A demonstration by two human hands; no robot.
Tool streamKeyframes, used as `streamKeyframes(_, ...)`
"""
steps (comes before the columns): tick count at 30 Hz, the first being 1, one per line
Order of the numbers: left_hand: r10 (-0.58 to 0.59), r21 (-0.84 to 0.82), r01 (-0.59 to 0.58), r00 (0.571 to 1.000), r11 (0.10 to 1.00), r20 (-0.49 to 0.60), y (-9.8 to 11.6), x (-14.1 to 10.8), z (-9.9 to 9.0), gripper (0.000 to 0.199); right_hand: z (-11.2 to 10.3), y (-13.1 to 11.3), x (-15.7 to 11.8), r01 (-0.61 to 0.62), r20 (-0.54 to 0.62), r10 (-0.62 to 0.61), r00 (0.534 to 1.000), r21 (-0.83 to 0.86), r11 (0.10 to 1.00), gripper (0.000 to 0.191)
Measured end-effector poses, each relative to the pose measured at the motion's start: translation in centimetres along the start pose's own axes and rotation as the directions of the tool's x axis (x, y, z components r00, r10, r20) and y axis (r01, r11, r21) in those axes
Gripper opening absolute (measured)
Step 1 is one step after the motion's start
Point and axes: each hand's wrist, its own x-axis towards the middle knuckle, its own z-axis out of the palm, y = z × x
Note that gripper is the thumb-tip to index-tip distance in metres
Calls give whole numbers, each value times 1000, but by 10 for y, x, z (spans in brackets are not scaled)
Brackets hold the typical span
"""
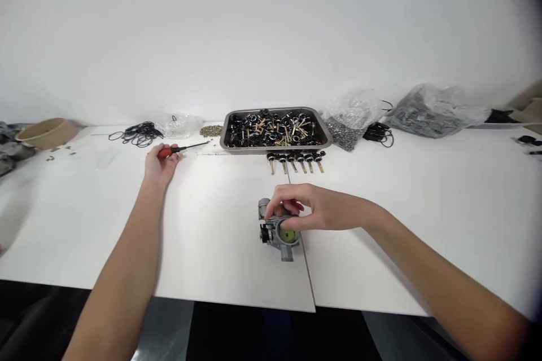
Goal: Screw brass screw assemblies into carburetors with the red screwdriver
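Note:
My left hand (pixel 162 164) is closed round the red and black handle of a screwdriver (pixel 169 150), whose thin shaft points right toward a small pile of brass pieces (pixel 210 130). On the white table, a grey metal carburetor (pixel 287 252) lies with its round bore facing up and a yellow-green disc inside it. My right hand (pixel 302 206) grips the carburetor from above, thumb at the bore's rim and fingers bent over its far side. Just beyond is a row of several small black-headed parts with brass-coloured stems (pixel 295 162).
A metal tray (pixel 276 150) full of black and brass parts stands at the back. Black rubber rings (pixel 141 133), a clear bag (pixel 181 125), bags of grey parts (pixel 436 113) and a tan bowl (pixel 48 134) line the wall. A seam (pixel 308 271) runs between two table boards.

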Motion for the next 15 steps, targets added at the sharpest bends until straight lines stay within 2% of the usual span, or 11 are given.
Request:
streamKeyframes(5,11,3,-11,1000,1000,23,1,1,-3,14,-3,6,4,4,-14,-3,1000,100,995,32)
streamKeyframes(15,28,-49,-28,1000,998,1,3,2,-3,9,5,17,12,27,-107,-1,994,245,969,28)
